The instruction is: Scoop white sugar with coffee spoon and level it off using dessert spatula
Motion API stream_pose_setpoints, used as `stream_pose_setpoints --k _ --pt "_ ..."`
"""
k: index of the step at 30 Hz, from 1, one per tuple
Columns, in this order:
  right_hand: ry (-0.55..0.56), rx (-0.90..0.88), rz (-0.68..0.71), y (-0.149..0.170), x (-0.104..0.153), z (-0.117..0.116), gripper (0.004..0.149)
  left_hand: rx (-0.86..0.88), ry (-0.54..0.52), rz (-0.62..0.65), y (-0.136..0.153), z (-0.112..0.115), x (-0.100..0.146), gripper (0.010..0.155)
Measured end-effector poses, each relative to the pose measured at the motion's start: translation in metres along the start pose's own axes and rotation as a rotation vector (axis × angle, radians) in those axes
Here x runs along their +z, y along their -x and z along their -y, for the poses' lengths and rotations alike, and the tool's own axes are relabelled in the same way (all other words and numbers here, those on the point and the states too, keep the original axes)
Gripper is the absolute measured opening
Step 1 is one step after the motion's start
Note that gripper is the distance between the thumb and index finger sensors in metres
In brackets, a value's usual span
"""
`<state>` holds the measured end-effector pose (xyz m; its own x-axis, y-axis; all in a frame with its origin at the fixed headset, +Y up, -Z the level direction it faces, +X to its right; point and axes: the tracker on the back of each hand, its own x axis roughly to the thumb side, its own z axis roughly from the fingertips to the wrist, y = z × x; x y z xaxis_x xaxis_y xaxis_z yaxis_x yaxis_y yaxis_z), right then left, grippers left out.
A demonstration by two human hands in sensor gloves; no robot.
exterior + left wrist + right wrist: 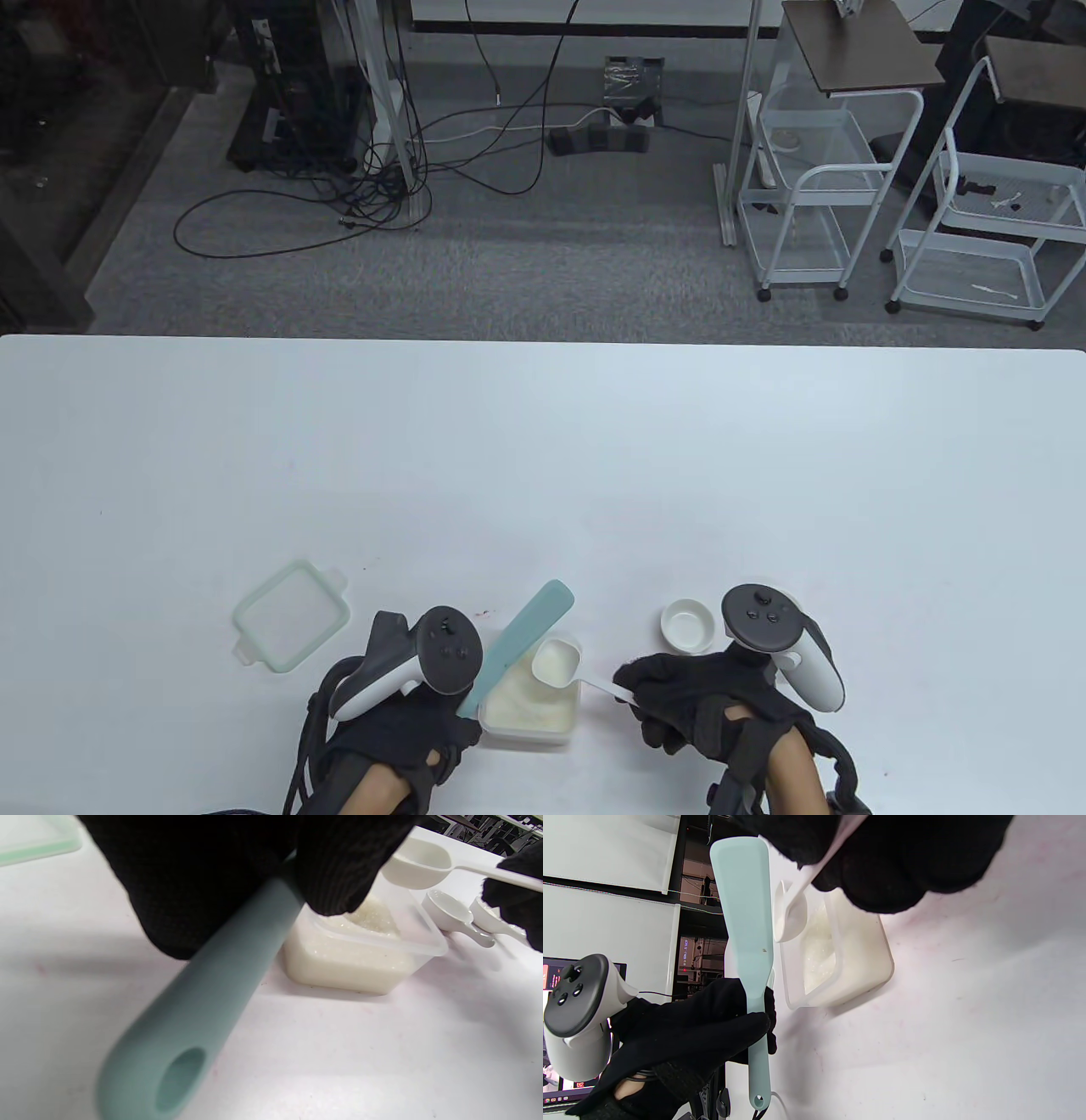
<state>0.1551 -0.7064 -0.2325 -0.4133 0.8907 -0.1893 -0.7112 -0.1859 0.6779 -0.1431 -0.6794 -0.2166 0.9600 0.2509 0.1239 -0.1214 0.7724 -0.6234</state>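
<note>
While the sugar container (533,709) sits near the table's (543,475) front edge, the table view shows the left hand (399,730) gripping the teal dessert spatula (522,649) by its handle, the blade slanting up past the container's left rim. The right hand (713,700) pinches the thin handle of the white coffee spoon (558,664), whose bowl hovers over the container's far right corner. A small white dish (688,625) stands right of the container, and a green-rimmed lid (291,615) lies to its left.

Seen from the left wrist, the gloved fingers (335,870) close around the spatula handle, its hanging hole nearest the lens. White sugar (373,918) is heaped inside the translucent container, the spoon bowl held just above its far rim; two more measuring spoons (456,916) lie beyond on the table.

From the right wrist, the spatula's flat blade stands just beside the spoon bowl, whether touching I cannot tell.

Both tools look light and stiff; the spoon's slim handle probably twists easily, so pinching it well back keeps the bowl level. The spatula is best held mid-handle, its straight edge drawn across the rim. Loose sugar spills readily.
</note>
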Motion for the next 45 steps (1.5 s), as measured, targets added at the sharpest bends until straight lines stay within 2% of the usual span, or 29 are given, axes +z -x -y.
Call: stream_pose_setpoints --k 3,6,9,12,20,22,26,32,35,38,45 --pt "0.003 -0.004 0.005 0.000 0.001 0.001 0.044 -0.070 -0.027 -0.041 -0.002 0.001 0.000 0.054" --pt "-0.001 0.001 0.000 0.000 0.001 0.000 0.044 -0.191 0.014 -0.086 -0.006 0.005 -0.001 0.053" --pt "-0.004 0.006 0.001 0.000 0.001 0.000 0.044 -0.130 -0.085 -0.038 -0.010 0.001 0.001 0.055" --pt "-0.006 0.008 0.007 0.000 0.001 0.000 0.044 -0.207 0.027 -0.080 -0.009 0.007 -0.001 0.053" --pt "-0.005 0.009 0.006 0.000 0.001 0.000 0.044 -0.165 0.016 -0.063 -0.009 0.006 -0.001 0.054" --pt "-0.006 0.007 0.009 0.000 0.000 0.000 0.044 -0.148 -0.002 -0.056 -0.007 0.004 -0.001 0.054" --pt "-0.003 0.003 0.015 0.000 0.000 0.000 0.044 -0.048 -0.134 -0.065 0.002 -0.007 0.004 0.054" --pt "-0.008 0.007 0.024 -0.001 0.000 0.000 0.044 -0.064 -0.235 -0.169 0.020 -0.015 0.002 0.054" --pt "-0.006 0.006 0.025 0.000 0.000 0.000 0.044 -0.025 -0.257 -0.210 0.030 -0.017 0.000 0.054" --pt "-0.003 0.004 0.026 0.000 0.000 0.000 0.044 -0.056 -0.271 -0.247 0.036 -0.017 -0.004 0.054" --pt "0.005 0.008 0.023 0.000 0.000 0.000 0.044 -0.118 -0.234 -0.346 0.049 -0.010 -0.020 0.055"
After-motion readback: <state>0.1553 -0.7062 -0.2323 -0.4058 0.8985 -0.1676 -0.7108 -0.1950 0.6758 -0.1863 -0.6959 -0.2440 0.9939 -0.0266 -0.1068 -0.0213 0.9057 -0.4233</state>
